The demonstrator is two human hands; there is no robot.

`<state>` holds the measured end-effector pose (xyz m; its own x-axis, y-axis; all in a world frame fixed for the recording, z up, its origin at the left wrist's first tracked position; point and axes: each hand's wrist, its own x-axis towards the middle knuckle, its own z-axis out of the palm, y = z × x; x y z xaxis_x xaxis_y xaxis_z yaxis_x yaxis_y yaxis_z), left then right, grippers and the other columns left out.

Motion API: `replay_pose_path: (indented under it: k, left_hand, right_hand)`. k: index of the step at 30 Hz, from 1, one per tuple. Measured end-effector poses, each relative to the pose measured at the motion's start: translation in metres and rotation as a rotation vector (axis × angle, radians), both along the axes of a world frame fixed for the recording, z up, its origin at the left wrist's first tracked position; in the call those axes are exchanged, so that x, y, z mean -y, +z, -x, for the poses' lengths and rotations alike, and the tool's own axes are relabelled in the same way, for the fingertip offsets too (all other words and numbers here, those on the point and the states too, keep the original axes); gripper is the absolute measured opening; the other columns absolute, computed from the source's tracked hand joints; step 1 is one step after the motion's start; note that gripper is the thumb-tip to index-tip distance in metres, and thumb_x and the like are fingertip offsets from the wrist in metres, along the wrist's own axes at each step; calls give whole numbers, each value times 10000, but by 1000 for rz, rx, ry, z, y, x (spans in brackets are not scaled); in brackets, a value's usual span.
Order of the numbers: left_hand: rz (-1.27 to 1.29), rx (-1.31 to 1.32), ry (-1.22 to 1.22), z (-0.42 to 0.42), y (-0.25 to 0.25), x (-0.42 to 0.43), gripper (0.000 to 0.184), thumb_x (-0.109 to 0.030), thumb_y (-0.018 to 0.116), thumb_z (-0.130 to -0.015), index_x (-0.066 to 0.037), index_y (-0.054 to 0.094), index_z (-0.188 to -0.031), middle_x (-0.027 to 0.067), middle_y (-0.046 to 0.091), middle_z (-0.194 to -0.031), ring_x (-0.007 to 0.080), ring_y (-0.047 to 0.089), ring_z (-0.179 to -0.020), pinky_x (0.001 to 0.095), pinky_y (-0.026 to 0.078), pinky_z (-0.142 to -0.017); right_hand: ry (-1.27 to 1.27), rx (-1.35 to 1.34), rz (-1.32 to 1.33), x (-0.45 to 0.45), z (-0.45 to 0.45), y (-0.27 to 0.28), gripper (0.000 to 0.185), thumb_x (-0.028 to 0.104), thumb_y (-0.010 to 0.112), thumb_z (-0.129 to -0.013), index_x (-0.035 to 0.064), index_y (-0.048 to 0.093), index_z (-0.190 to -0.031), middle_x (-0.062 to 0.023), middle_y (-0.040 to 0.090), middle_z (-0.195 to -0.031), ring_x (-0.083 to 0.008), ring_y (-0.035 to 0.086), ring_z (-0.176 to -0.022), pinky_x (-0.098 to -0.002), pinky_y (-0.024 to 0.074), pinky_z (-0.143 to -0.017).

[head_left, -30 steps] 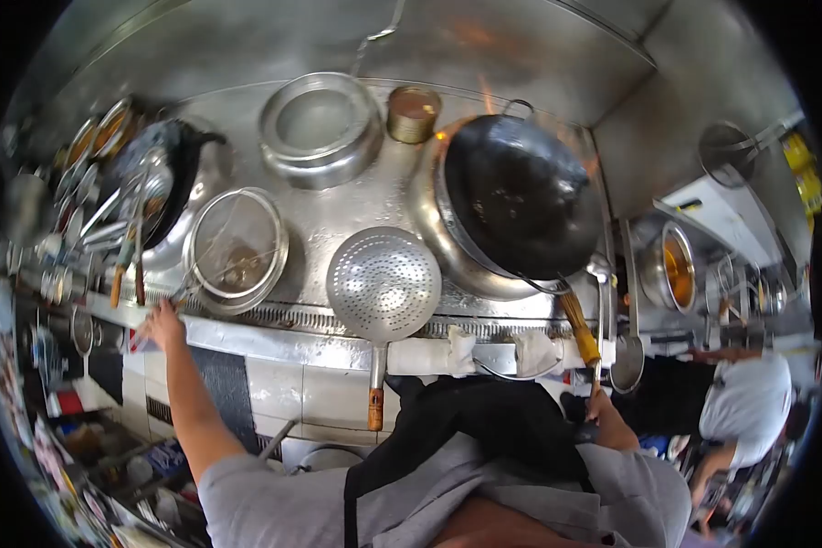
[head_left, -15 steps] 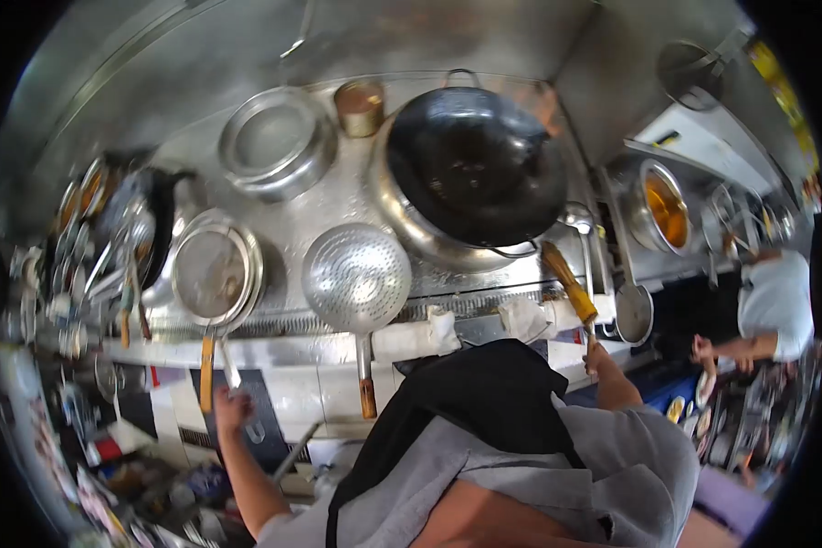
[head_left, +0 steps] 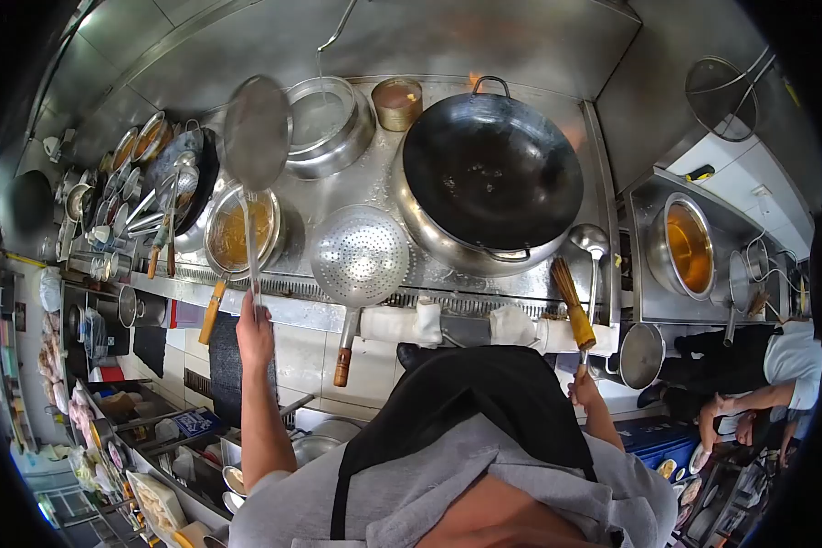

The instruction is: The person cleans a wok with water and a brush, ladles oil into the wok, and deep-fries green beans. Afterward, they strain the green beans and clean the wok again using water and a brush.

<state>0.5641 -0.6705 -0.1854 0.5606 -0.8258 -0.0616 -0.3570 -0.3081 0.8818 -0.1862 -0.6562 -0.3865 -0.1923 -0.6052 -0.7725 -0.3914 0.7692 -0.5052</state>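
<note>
While a round black wok (head_left: 493, 169) fills 1 o'clock of the steel counter (head_left: 310, 215), a silver perforated skimmer with wooden handle (head_left: 361, 256) lies near centre; silver pot (head_left: 356, 137) at 11, tin can (head_left: 399, 111) at 12, steel ladle (head_left: 589, 239) and yellow-bound bristle brush (head_left: 573, 310) toward 3. Round grey mesh strainer on a long metal handle (head_left: 257, 132) is raised at 10-11 o'clock, overlapping the silver pot's edge and crossing the steel bowl of orange liquid (head_left: 221, 256) at 9-10. Left hand (head_left: 255, 329) clamped on strainer handle, forearm up from 7. Right hand (head_left: 583, 391) at 4-5, fingers curled round a thin handle (head_left: 583, 363); can't tell whether brush or ladle. Strainer mesh blurred; co-worker (head_left: 776, 384) near 4 partly cut off by dark border.
</note>
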Motion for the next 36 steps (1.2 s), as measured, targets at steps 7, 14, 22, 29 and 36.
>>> replay_pose_path:
  k: [7, 14, 22, 29, 36]
  left_hand:
    - [22, 10, -174, 77, -16, 75, 456, 48, 442, -919, -38, 500, -1363, 41, 592, -834, 119, 561, -679, 232, 458, -599]
    - [195, -780, -198, 296, 50, 122, 266, -190, 456, -1019, -76, 473, -1259, 3, 498, -700, 49, 383, -462, 193, 288, -370]
    - [174, -930, -275, 487, 61, 163, 472, -424, 363, -1046, -27, 612, -990, 16, 533, -603, 87, 429, -391, 238, 325, -330]
    - [209, -598, -390, 534, 8, 225, 483, -350, 360, -1059, 4, 630, -871, 31, 581, -670, 108, 526, -526, 285, 467, -489]
    - [-21, -483, -582, 422, 5, 87, 423, -311, 412, -1040, 47, 623, -1120, 117, 687, -968, 164, 662, -860, 287, 514, -749]
  right_hand:
    - [336, -316, 277, -14, 23, -9, 485, 234, 666, -858, -25, 498, -1233, -179, 659, -950, -307, 659, -877, -398, 518, -783]
    - [248, 344, 706, 85, -60, 180, 332, 270, 509, -1002, 6, 617, -1171, -102, 656, -961, -165, 626, -816, -307, 521, -770]
    - [-22, 1135, 503, 192, -171, 254, 288, 265, 477, -1023, 78, 516, -1239, -21, 627, -1022, -85, 586, -786, -223, 481, -626]
    - [196, 908, 586, 269, -102, 241, 116, 186, 498, -1003, 108, 446, -1072, -116, 663, -1026, -166, 631, -733, -293, 473, -490]
    - [181, 657, 502, 359, -7, 270, 360, 52, 426, -921, 123, 389, -1272, -11, 414, -692, -91, 333, -499, -272, 300, -417]
